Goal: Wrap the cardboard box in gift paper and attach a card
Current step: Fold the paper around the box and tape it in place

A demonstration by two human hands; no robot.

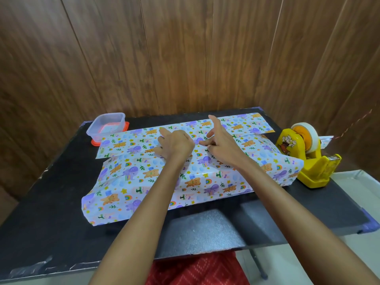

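Observation:
The box is hidden under gift paper, white with bears, elephants and rainbows, in the middle of the black table. The paper is folded over the top, and a loose flap lies flat behind the box. My left hand presses the paper down on top of the box with spread fingers. My right hand lies beside it at the seam, index finger lifted and the other fingers curled against the paper. Whether those fingers hold a piece of tape I cannot tell. No card is identifiable.
A yellow tape dispenser with a white tape roll stands at the right edge of the table. A clear plastic container with a red lid under it sits at the back left. Wooden wall panels close in behind.

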